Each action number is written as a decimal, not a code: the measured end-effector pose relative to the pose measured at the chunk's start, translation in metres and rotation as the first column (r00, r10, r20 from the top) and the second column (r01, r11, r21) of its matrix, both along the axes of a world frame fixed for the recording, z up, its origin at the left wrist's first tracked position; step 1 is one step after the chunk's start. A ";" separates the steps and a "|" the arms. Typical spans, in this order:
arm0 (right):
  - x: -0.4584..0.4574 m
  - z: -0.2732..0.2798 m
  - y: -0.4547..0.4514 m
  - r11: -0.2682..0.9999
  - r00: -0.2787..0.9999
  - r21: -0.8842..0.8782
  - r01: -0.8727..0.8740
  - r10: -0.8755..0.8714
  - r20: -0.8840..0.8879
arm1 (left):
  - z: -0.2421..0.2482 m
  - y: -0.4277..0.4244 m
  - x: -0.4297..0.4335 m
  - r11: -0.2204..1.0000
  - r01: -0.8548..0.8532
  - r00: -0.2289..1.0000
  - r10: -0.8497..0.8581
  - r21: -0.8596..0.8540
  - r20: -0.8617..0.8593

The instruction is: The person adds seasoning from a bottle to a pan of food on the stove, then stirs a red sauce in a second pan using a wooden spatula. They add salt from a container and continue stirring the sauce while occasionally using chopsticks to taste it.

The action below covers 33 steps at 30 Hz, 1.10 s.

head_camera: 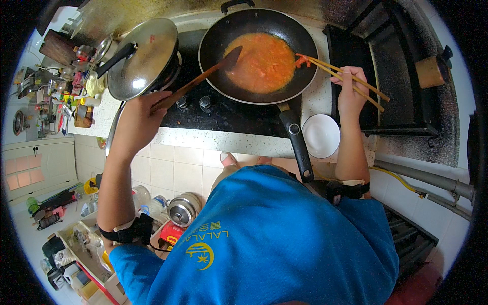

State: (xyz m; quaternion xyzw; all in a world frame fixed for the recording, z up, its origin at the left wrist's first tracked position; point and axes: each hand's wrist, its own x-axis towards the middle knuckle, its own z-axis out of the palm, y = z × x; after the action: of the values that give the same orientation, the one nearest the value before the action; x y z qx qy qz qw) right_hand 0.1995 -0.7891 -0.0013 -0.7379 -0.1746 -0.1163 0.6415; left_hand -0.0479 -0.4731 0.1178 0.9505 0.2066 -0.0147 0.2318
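A black wok [213, 45] stands on the hob, with a pool of orange-red tomato sauce [263, 65] in it. My left hand [143, 114] grips the handle of a wooden spatula [198, 78], whose dark blade rests at the sauce's left edge. In my right hand [351, 89] is a pair of wooden chopsticks [339, 72]. Their tips pinch a limp red piece, perhaps tomato skin [303, 60], over the wok's right inner wall. The wok's long black handle [297, 148] points towards me. Beside it a white bowl [321, 136] sits on the counter, below my right wrist.
A second pan with a glass lid [143, 61] occupies the left of the black glass hob [228, 120]. Its handle reaches the counter's left side. A black rack [350, 68] borders the right. Jars and a cutting board [57, 47] crowd the far left.
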 end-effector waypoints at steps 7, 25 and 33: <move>0.002 -0.002 -0.004 1.000 1.000 0.025 -0.013 0.014 -0.020 | 0.032 0.003 -0.003 0.949 -0.074 0.982 0.016 -0.307 -0.188; 0.000 -0.007 -0.011 0.999 1.000 0.041 -0.024 0.024 -0.010 | -0.011 0.016 0.008 0.955 -0.150 0.988 0.133 -0.257 -0.081; -0.002 -0.006 -0.006 0.999 0.999 -0.006 -0.049 0.049 -0.019 | -0.014 0.003 -0.002 0.916 -0.129 0.991 0.136 -0.381 -0.009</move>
State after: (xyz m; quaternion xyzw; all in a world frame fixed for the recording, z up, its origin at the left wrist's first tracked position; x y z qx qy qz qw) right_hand 0.1975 -0.7952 -0.0073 -0.7366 -0.1871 -0.0929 0.6433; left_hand -0.0502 -0.4698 0.1039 0.8714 0.2616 -0.0301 0.4139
